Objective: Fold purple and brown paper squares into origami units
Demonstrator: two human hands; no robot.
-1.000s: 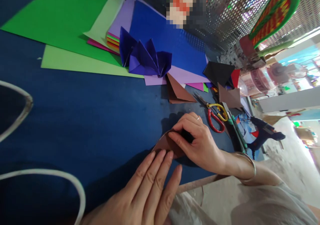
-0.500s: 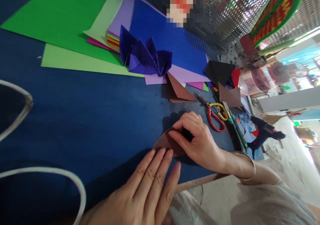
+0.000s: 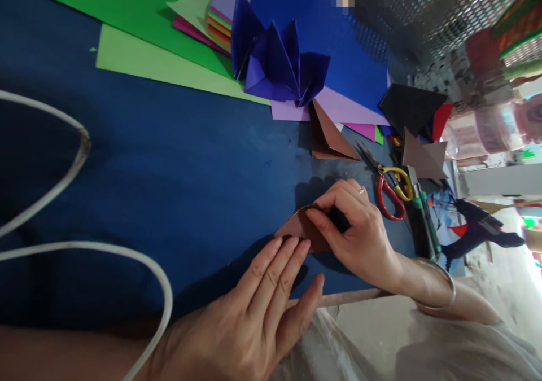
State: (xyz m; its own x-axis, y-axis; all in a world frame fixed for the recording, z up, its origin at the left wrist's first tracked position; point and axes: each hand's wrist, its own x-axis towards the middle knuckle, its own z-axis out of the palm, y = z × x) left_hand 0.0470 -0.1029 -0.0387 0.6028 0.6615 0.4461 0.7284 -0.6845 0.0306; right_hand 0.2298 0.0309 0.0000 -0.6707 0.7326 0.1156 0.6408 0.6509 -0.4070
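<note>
A folded piece of brown paper (image 3: pixel 292 228) lies near the table's front edge, partly hidden by both hands. My left hand (image 3: pixel 262 307) rests palm down, its straight fingertips on the paper's near edge and its thumb held apart. My right hand (image 3: pixel 359 228), wearing a ring, pinches the paper's right part between thumb and fingers. Beyond it stands another folded brown paper piece (image 3: pixel 330 135). Close to the right hand lie scissors (image 3: pixel 392 192) with one red and one yellow handle.
Behind are a purple-blue folded paper shape (image 3: pixel 275 65), green sheets (image 3: pixel 127 14) and a blue sheet (image 3: pixel 351 59). To the right lie a green-and-black cutter (image 3: pixel 423 217), a glue gun (image 3: pixel 478 228) and a brown folded piece (image 3: pixel 423 155). A white cable (image 3: pixel 156 268) loops at left.
My view has shifted, so the table things appear farther right and higher. My left thumb has spread a little from the fingers. Both hands stay at the brown paper.
</note>
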